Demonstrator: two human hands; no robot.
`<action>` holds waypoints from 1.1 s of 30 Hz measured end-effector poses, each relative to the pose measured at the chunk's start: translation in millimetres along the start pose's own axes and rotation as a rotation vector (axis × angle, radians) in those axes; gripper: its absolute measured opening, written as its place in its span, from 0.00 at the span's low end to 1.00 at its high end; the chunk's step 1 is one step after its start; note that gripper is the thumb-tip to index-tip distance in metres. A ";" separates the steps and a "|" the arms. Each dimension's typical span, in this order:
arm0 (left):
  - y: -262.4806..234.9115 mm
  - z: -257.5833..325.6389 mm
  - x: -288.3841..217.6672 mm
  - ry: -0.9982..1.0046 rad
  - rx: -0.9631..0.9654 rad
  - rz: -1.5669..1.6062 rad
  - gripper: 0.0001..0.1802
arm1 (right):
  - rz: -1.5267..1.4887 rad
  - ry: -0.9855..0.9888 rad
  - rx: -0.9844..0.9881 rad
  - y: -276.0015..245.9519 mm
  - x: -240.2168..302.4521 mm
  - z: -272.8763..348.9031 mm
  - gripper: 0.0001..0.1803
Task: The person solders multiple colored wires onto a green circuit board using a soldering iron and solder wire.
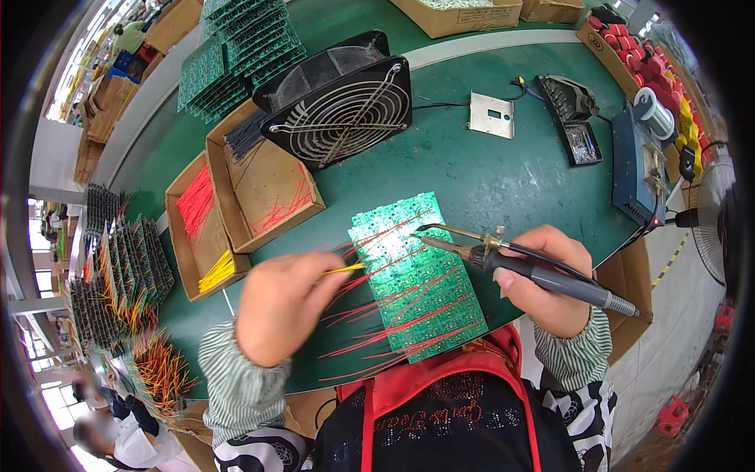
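Left grip (283, 303) on yellow wires (344, 270), right grip (550, 275) on soldering iron (586, 291)

Beyond the left grip, a black fan (342, 110) stands on the green worktop (464, 169), with two cardboard trays (252, 181) to its near left. A blue box-shaped unit (629, 169) sits beyond and right of the right grip. Between the grips lies a green circuit board panel (417, 279); red wires (431, 317) cross it and jut toward the left grip. That grip is pinched together, thumb and fingers on the yellow wires; the right grip is closed around the soldering iron, its tip over the panel. Glittery lettering decorates the black garment (440, 429) on the near side of both grips
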State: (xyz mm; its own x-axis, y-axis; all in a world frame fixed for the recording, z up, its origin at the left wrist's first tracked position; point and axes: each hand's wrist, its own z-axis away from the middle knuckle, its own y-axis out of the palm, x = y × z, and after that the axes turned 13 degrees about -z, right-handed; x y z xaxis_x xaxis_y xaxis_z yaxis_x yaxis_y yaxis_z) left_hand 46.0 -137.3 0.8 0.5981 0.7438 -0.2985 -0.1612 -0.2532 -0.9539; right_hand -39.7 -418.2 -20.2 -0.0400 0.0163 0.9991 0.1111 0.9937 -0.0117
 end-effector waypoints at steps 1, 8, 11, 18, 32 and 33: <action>9.0 -5.6 -4.9 -0.004 -0.013 0.053 0.05 | 0.029 -0.041 0.031 1.3 2.9 -3.0 0.11; 42.7 -24.1 20.7 -0.084 0.026 0.155 0.08 | 0.069 -0.078 0.114 18.2 -6.7 -15.7 0.11; 47.8 -23.8 25.2 -0.104 0.050 0.188 0.08 | -0.002 0.009 0.128 21.5 -12.2 -22.2 0.10; 48.4 -24.0 29.9 -0.129 0.074 0.257 0.07 | 0.001 0.018 0.139 30.2 -16.9 -30.2 0.10; 43.9 -23.3 32.9 -0.108 0.048 0.237 0.07 | 0.043 -0.004 0.125 23.8 -10.0 -32.3 0.10; 39.2 -21.6 35.0 -0.093 0.019 0.205 0.07 | 0.042 -0.006 0.125 21.1 -10.6 -31.7 0.10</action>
State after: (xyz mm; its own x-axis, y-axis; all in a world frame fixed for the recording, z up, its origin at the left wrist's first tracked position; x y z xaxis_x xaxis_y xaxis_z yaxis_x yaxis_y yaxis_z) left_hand 77.6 -134.5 -46.3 0.4765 0.7318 -0.4872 -0.2876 -0.3939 -0.8730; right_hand -5.4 -400.8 -29.7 -0.0436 0.0580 0.9974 -0.0121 0.9982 -0.0586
